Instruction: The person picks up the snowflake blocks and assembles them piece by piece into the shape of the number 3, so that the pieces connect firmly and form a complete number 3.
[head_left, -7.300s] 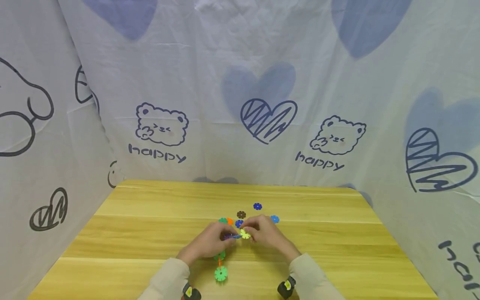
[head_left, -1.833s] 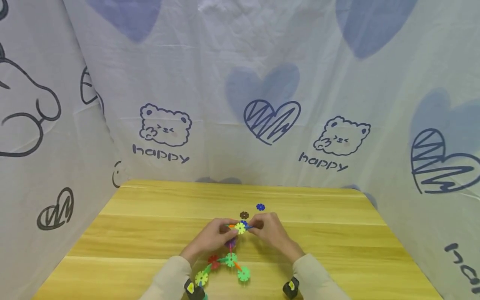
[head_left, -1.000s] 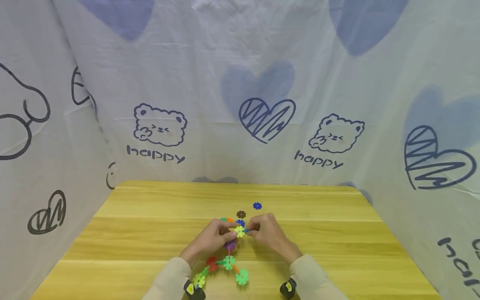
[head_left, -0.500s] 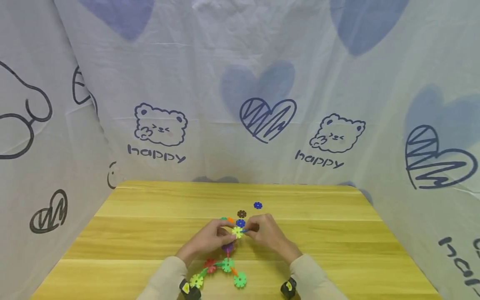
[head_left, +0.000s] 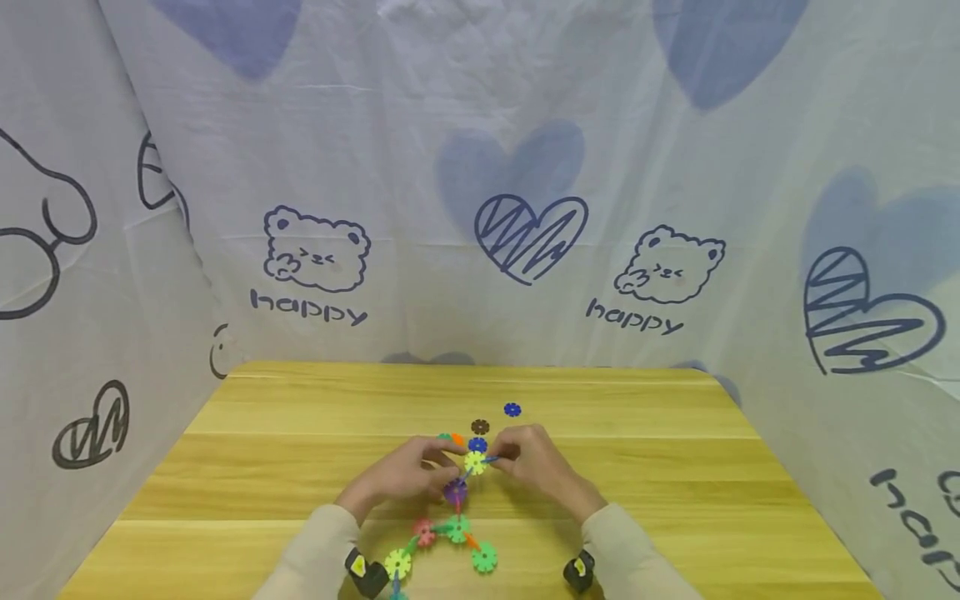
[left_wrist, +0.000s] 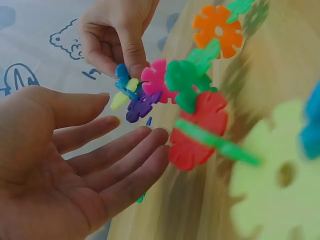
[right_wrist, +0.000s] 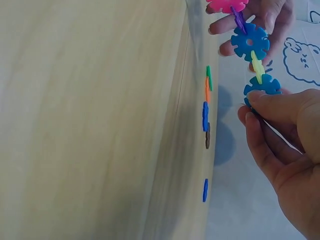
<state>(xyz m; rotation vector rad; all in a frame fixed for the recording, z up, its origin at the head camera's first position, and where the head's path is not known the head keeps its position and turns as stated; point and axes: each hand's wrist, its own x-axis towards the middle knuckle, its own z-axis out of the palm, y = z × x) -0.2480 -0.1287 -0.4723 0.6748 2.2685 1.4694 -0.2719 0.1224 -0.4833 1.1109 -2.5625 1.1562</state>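
My right hand (head_left: 542, 467) pinches a blue slotted disc (right_wrist: 263, 85) between thumb and fingers. That disc is joined to a yellow disc (head_left: 476, 463), part of a chain of interlocking snowflake discs. Past the yellow, the right wrist view shows another blue disc (right_wrist: 250, 42), then a purple disc (left_wrist: 143, 105) and a pink disc (left_wrist: 159, 80). Green, red and orange discs follow, and a large yellow disc (left_wrist: 280, 172) looms close in the left wrist view. My left hand (left_wrist: 85, 165) has its fingers spread loosely beside the purple disc, holding nothing.
Loose discs lie on the wooden table (head_left: 637, 500) beyond my hands: a dark blue disc (head_left: 512, 410), a brown disc (head_left: 480, 427), another blue disc (head_left: 477, 445), an orange disc (head_left: 457, 440) and a green one. A printed cloth (head_left: 420, 167) encloses the table's back and sides.
The light blue disc lying to the right 7.3 seconds ago is gone from there; a blue disc is now at my right fingertips. My left fingers have let go of the yellow disc and drawn left.
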